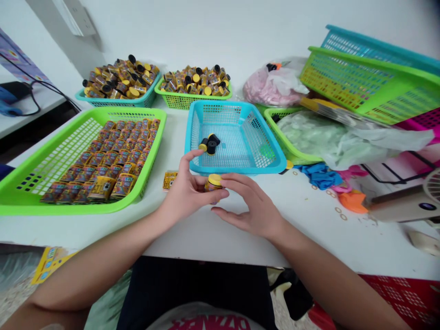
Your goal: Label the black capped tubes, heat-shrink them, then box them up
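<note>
And along the back edge of the bench it's crowded: a teal basket heaped with small capped containers at the back left corner, a small green basket of the same beside it, then a pink bag. Over to the left edge, a large green basket holds neat rows of printed containers. Towards the right edge, green film, a crumpled blue piece and a grey fan. Dead ahead, just beyond the hands, a blue basket with a few black pieces inside!

Here are the forearms, coming in over the front edge. The left hand is curled, thumb and fingers closed on a container, index finger raised across the blue rim. The right hand is half open, thumb well apart below, upper fingertips at the cap; whether they press, I can't tell.

And the yellow-capped container itself? Upright between the two hands, near the middle of the bench, right in front of the blue basket!
</note>
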Available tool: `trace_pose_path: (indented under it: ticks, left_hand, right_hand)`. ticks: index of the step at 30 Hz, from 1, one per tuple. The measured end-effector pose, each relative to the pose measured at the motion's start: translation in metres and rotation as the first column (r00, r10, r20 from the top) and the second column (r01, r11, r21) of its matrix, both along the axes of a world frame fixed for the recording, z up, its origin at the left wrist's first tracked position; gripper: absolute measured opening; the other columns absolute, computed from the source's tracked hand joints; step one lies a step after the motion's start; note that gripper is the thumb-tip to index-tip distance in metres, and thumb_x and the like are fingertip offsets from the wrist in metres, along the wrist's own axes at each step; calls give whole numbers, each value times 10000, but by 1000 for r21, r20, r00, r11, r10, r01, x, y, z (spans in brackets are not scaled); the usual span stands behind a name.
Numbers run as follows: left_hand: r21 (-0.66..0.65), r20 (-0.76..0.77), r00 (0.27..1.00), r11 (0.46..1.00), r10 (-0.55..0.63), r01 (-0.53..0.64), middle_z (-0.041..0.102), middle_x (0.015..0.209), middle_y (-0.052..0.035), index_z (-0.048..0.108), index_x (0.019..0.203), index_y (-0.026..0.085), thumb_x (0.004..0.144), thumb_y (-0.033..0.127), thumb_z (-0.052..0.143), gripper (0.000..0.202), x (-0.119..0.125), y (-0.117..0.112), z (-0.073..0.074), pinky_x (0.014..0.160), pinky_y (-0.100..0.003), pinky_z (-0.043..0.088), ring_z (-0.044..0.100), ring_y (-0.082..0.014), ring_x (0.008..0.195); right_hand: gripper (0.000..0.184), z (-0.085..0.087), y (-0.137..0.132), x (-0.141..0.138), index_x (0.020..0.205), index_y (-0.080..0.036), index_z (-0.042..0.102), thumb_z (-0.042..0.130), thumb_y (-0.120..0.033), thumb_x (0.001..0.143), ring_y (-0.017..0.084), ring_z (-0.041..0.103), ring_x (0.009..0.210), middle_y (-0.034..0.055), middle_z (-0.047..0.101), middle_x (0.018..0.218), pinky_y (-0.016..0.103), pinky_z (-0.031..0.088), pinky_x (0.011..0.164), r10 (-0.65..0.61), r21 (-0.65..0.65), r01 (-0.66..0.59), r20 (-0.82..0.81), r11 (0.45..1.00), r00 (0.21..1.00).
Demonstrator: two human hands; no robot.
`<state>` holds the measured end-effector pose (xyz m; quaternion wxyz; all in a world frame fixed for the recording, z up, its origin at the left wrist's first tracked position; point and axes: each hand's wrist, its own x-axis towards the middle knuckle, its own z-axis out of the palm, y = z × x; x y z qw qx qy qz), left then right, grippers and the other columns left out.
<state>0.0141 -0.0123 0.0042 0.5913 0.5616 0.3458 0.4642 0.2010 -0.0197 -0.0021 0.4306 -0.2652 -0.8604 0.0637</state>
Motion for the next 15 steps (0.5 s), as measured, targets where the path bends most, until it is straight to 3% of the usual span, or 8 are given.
trace_pose_path:
  ticks: [5, 15]
  left_hand:
    - [-104, 139, 988, 991, -68, 83, 753, 737, 26, 150, 1384, 245, 665, 137, 827, 994, 6, -1, 2, 642, -271, 570, 703, -148, 652]
    - [-162, 60, 998, 987, 13, -3, 659, 583, 105, 230, 1361, 234, 677, 198, 849, 924, 15, -6, -5, 513, -179, 450, 596, -87, 496]
  right_hand:
    - [542, -4, -5, -7, 1300, -218, 465, 678, -155, 806, 248, 596, 1120, 117, 579, 1156, 434, 557, 932, -94, 17, 95, -52, 995, 994]
    - [478, -7, -1, -6, 1292, -183, 493, 669, -188, 847, 267, 601, 1082, 134, 581, 1124, 445, 551, 923, -160, 122, 158, 14, 980, 987]
